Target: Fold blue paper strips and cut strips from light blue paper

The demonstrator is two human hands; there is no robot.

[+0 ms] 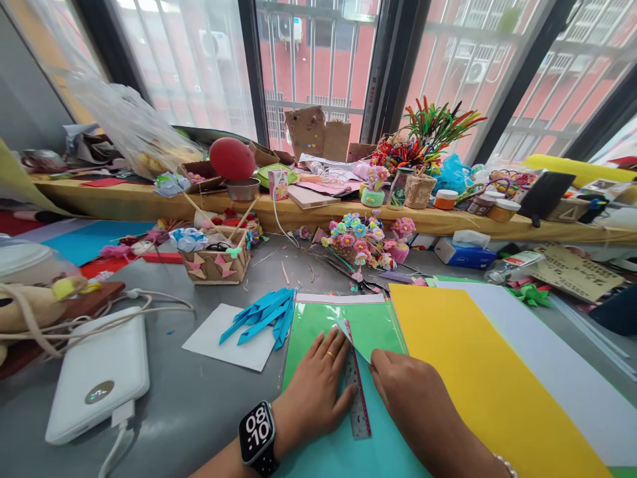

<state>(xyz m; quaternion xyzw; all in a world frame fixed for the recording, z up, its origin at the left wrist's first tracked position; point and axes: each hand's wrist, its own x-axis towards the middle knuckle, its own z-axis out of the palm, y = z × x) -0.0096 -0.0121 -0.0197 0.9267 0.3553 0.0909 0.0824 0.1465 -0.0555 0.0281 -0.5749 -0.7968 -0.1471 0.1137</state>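
Note:
My left hand (318,378) lies flat with fingers stretched out, pressing on a light-blue sheet of paper (378,445) and against the left edge of a clear ruler (359,405) with a pink edge. Just right of the ruler, my right hand (413,392) is closed in a pinch on the paper, whose edge is lifted along the ruler. Its fingertips are partly hidden. Beneath lies a green sheet in a clear sleeve (308,325). Folded blue paper strips (269,315) rest on a white sheet (219,335) to the left.
Yellow card (468,352) lies at the right over white sheets (537,358). On the left sits a white power bank (102,378) with cables. Behind stand a cardboard box (216,265), scissors (365,284) and craft flowers (358,236). A cluttered ledge (318,211) runs below the windows.

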